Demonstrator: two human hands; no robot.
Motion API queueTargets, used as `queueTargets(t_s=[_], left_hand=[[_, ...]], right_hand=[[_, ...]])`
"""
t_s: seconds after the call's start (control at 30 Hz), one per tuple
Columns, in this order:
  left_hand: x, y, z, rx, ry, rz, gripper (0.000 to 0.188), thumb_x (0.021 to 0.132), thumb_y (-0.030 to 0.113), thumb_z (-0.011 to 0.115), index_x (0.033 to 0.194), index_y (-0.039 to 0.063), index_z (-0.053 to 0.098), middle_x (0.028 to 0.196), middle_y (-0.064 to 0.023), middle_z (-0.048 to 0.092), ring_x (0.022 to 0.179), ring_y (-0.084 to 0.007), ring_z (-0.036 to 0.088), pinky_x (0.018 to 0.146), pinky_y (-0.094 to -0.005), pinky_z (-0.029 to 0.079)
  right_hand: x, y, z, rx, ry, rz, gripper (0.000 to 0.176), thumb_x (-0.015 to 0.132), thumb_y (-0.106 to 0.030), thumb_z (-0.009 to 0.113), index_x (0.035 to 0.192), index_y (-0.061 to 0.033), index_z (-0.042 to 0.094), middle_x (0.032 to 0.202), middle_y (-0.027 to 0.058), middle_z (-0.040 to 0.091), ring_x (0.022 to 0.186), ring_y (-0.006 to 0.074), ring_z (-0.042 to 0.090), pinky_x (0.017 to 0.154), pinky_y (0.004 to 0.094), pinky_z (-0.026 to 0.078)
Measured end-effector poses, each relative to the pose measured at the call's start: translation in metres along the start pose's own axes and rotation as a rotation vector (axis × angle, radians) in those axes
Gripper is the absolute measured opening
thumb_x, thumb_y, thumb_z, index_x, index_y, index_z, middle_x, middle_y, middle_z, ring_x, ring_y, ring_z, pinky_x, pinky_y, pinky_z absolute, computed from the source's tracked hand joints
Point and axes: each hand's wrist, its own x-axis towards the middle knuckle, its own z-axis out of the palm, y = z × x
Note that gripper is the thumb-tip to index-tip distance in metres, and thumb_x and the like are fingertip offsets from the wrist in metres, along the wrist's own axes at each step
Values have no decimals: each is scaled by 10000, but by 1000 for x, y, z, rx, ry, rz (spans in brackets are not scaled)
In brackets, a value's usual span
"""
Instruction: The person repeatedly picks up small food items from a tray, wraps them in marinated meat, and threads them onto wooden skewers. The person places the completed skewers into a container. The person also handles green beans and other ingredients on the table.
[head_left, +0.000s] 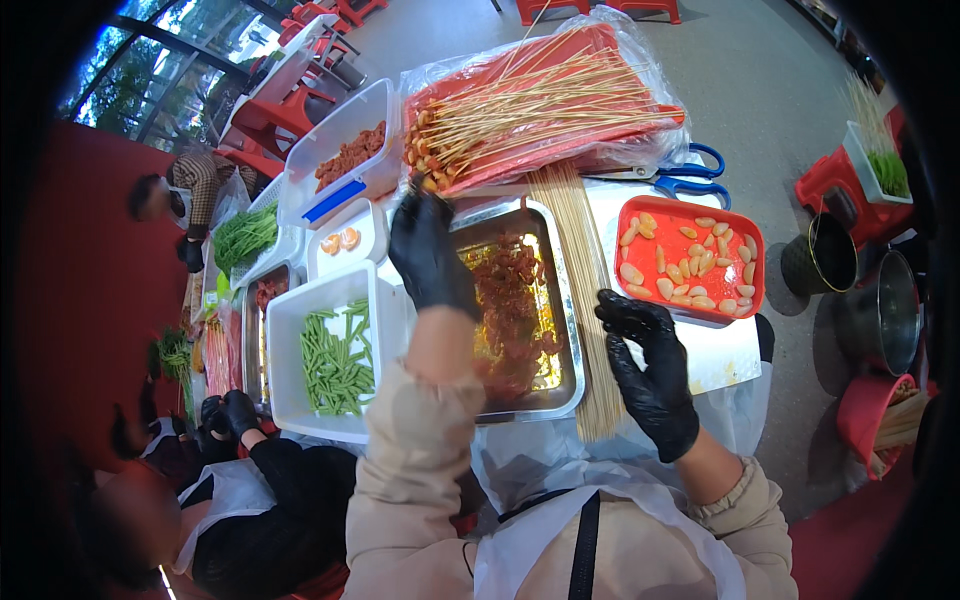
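Note:
My left hand (431, 251), in a black glove, reaches to the near left corner of a red tray (517, 171) lined with clear plastic. Its fingertips are at the food-laden ends of many bamboo skewers (540, 97); whether they grip one is hidden. My right hand (651, 367), gloved too, hovers palm inward with thumb and fingers apart, holding nothing visible. Beside it lies a bundle of bare bamboo skewers (577, 285), along the right rim of a steel tray of marinated meat pieces (514, 315). Right of the bundle, a red dish (626, 289) holds pale peeled cloves, apparently garlic.
Blue-handled scissors (686, 180) lie behind the red dish. On the left stand a white tub (281, 375) of cut green beans, a clear box (292, 184) of meat and a small white dish (322, 266). A co-worker's gloved hands (232, 412) are at lower left.

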Motion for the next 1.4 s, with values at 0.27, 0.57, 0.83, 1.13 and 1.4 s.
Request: queueTargets(t_s=[0.27, 0.57, 0.83, 1.13, 1.4], left_hand=[[116, -76, -21, 843, 389, 299, 204, 763, 133, 606, 954, 66, 623, 939, -129, 630, 839, -247, 587, 774, -342, 452], [105, -79, -28, 1346, 375, 189, 358, 693, 365, 670, 993, 173, 636, 1037, -194, 540, 1000, -360, 473, 872, -458, 375], [51, -57, -13, 640, 37, 156, 335, 784, 170, 607, 1088, 33, 579, 1080, -156, 550, 998, -235, 499, 914, -329, 348], [-66, -4, 14, 487, -246, 94, 295, 848, 78, 491, 1123, -21, 534, 1105, -109, 560, 1033, -192, 501, 932, -310, 356], [-113, 8, 11, 352, -243, -20, 272, 854, 63, 506, 1110, -21, 544, 1090, -107, 574, 1017, -177, 519, 896, -289, 392]], right_hand=[[-17, -3, -45, -169, 155, 2, 307, 806, 52, 521, 1109, 21, 477, 1071, 154, 586, 979, 211, 581, 838, 313, 453], [-16, 11, -111, -459, 344, -72, 272, 805, 77, 507, 1065, -6, 524, 1041, 126, 587, 939, 195, 563, 833, 293, 446], [-24, 23, -138, -590, 401, -86, 271, 750, 72, 583, 1007, -11, 571, 997, 144, 536, 873, 211, 555, 703, 266, 479], [-1, 8, -145, -753, 79, -166, 193, 726, -61, 658, 908, -21, 610, 873, 147, 590, 836, 276, 569, 748, 357, 455], [25, 17, -143, -967, -261, -236, 223, 724, -170, 657, 905, -51, 606, 834, 138, 581, 843, 295, 559, 774, 402, 441]])
